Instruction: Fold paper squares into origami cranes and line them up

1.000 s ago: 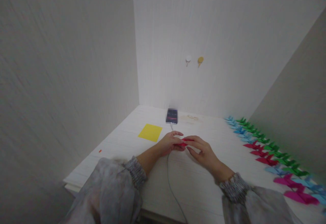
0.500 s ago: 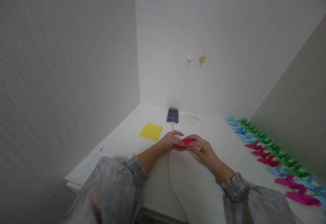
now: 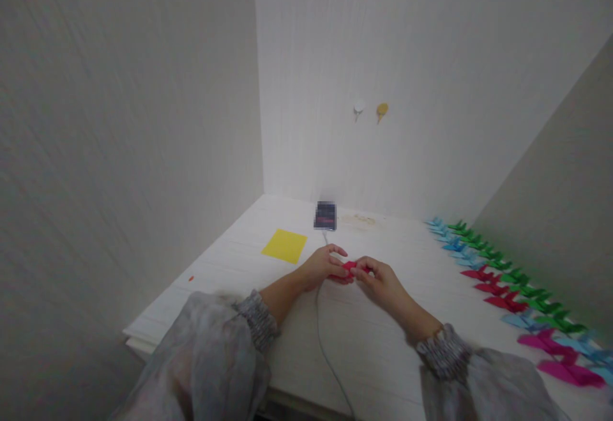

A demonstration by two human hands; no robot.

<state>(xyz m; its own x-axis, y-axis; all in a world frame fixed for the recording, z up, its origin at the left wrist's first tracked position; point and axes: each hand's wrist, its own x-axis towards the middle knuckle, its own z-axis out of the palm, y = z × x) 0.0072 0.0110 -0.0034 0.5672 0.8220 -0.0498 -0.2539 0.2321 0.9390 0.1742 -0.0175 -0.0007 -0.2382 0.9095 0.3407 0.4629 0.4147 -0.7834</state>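
Between my hands, above the middle of the white table, is a small folded piece of red paper. My left hand grips its left side with the thumb and lower fingers, while the index finger stretches out over it. Pinched at the right side of the paper are the fingertips of my right hand. Fingers cover much of the paper, so its exact folds are hidden. A flat yellow paper square lies on the table left of my left hand.
A phone-like device, blurred out, lies near the back wall, with a grey cable running under my hands to the front edge. Folded paper cranes in several colours line the right side. A small orange scrap lies at left.
My right-hand fingers have drawn closer together into a tighter pinch on the red paper, and less of the paper shows. The left hand has barely moved.
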